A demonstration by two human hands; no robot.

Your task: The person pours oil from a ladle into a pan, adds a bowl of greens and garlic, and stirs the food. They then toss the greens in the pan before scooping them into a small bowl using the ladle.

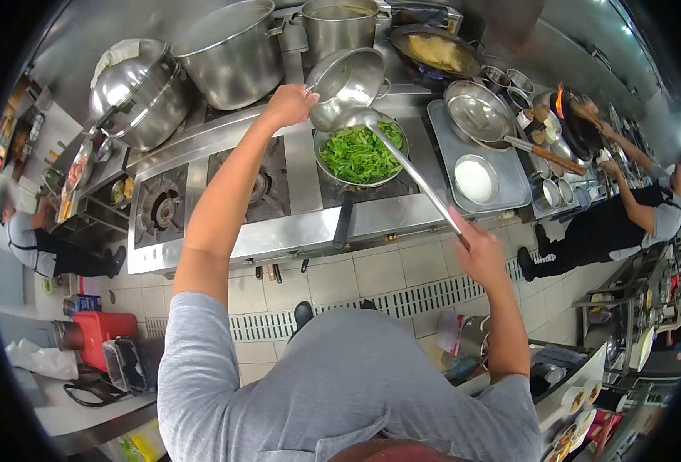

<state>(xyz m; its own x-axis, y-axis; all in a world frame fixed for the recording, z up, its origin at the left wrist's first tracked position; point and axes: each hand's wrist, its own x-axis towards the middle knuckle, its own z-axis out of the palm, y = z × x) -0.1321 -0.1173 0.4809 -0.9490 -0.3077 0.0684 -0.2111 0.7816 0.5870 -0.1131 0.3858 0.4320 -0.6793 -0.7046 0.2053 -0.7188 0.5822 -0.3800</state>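
Observation:
My left hand (290, 105) grips the side of a small metal pot (356, 73) with loop handles, tipped above a frying pan. Green leafy vegetables (360, 152) fill that frying pan (342, 223), which sits on the stove with its black handle toward me. My right hand (481, 248) is closed around the long handle of a ladle (421, 181). The ladle's head lies at the lower rim of the tipped pot, over the far edge of the vegetables.
Large stockpots (233, 58) stand behind the stove (233, 239). A wok (437, 52) with yellowish food is at the back right. The tray (518, 185) beside my pan holds a strainer (479, 112) and a white-filled bowl (476, 180). One co-worker (625, 215) handles a flaming wok; another person (40, 239) stands left.

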